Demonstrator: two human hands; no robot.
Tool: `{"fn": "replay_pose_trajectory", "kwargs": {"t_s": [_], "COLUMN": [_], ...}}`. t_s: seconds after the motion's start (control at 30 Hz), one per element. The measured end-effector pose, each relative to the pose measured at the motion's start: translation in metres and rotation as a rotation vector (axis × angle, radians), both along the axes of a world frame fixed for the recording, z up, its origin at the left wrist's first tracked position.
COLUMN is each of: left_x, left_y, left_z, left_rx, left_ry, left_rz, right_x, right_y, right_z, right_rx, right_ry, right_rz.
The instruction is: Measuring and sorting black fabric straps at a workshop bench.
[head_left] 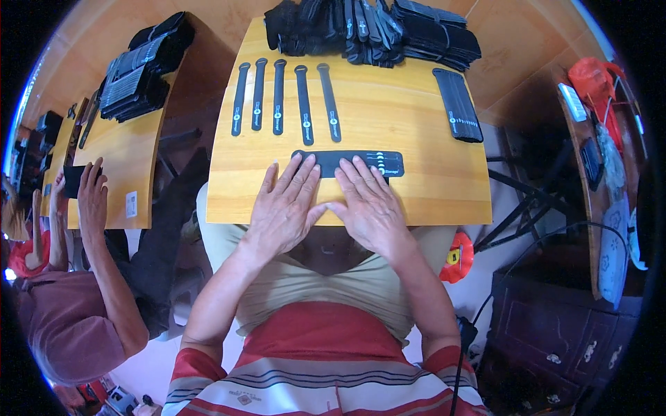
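Both hands lie flat, fingers spread, on a small wooden table (416,187). My left hand (284,208) and my right hand (368,204) press their fingertips on a wide black strap (347,161) with white print, lying crosswise near the table's front. The thumbs touch each other. Beyond it, several narrow black straps (281,97) lie side by side, pointing away from me. A stack of black straps (456,104) lies at the right, and a big heap of black straps (371,28) fills the far edge.
At the left, another person's hands (87,191) hold a black piece over a second wooden table (132,152) bearing a pile of black straps (139,69). A red-orange object (456,258) and folding table legs (527,201) sit at the right, near a dark cabinet (555,333).
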State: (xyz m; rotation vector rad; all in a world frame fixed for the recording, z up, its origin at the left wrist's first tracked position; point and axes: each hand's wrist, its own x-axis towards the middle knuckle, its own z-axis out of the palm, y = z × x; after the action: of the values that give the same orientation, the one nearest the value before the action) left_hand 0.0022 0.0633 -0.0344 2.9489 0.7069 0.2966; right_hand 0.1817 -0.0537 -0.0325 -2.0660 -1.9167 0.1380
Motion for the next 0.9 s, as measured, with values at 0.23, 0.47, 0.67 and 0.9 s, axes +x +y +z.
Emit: {"fn": "replay_pose_trajectory", "kwargs": {"t_s": [0.23, 0.47, 0.67, 0.9], "left_x": [-0.031, -0.035, -0.036, -0.038], "left_y": [0.019, 0.020, 0.019, 0.019], "left_z": [0.004, 0.003, -0.003, -0.004], "left_rx": [-0.057, -0.059, -0.057, -0.046], "left_ry": [0.042, 0.005, -0.016, -0.040], "left_rz": [-0.051, -0.068, -0.066, -0.070], "right_x": [0.049, 0.042, 0.020, 0.043], "right_y": [-0.032, 0.014, 0.101, 0.118], "right_z": [-0.003, 0.036, 0.028, 0.034], "right_rx": [-0.021, -0.013, 0.063, -0.146], "right_ry": [-0.072, -0.115, -0.026, 0.096], "right_rz": [-0.217, -0.248, -0.385, -0.554]}}
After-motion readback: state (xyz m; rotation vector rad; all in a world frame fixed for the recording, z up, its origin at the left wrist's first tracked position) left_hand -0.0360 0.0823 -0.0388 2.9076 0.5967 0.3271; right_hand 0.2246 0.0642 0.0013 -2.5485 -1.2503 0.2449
